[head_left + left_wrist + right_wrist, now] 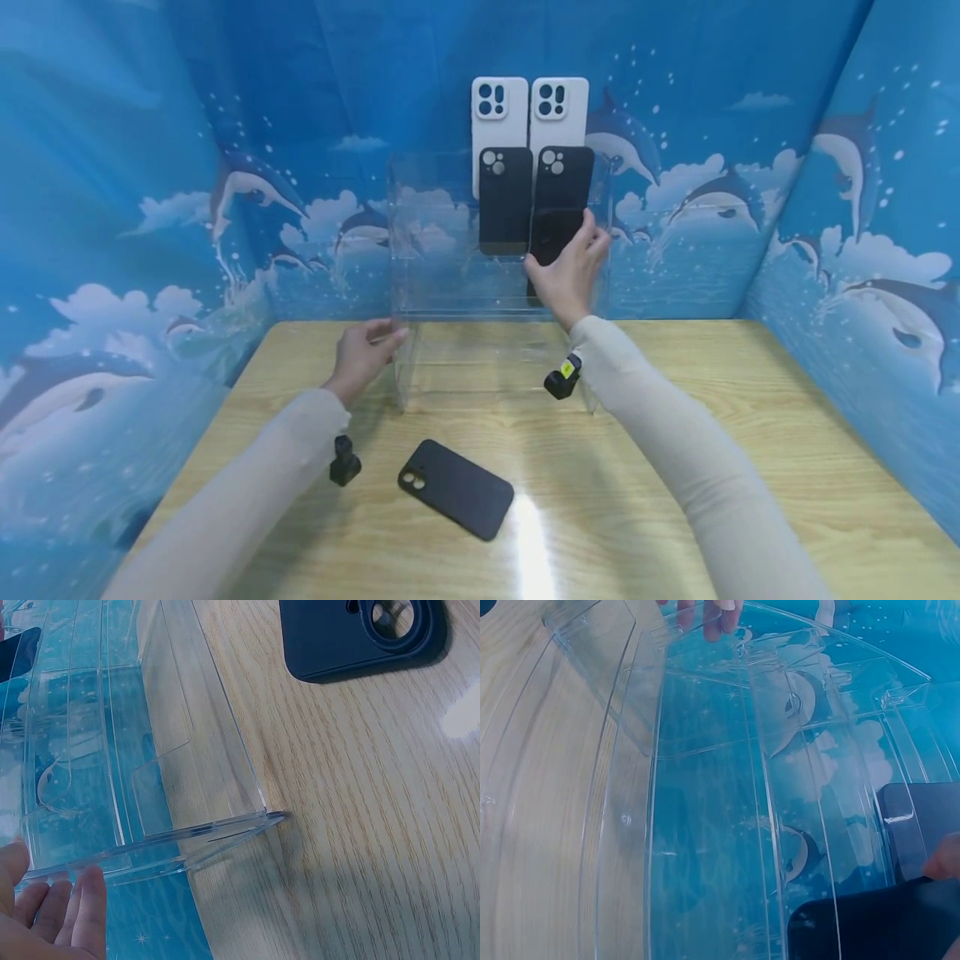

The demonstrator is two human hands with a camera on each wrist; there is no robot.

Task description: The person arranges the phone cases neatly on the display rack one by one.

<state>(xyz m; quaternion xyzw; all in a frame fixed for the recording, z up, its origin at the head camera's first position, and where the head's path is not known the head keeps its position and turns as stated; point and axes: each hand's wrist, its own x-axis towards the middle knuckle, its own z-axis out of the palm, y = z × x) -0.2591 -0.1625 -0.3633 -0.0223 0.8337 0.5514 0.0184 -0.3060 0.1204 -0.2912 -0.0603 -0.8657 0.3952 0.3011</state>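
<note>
A clear acrylic tiered display stand (442,275) stands at the back of the table. My right hand (572,271) grips a black phone case (553,233) by its sides, at a lower tier on the stand's right. In the right wrist view that black phone case (870,922) shows low at the right, below the fingers (943,859). Directly behind it, one tier up, is another black phone case (566,173). My left hand (366,357) pinches the stand's left side panel (150,847), thumb on one face and fingers on the other.
Two white phone cases (501,125) stand side by side on the top tier. Below the left one is a black phone case (506,200). Another black phone case (456,490) lies flat on the wooden table (645,517), in front of the stand. A blue dolphin-print curtain (315,100) surrounds the table.
</note>
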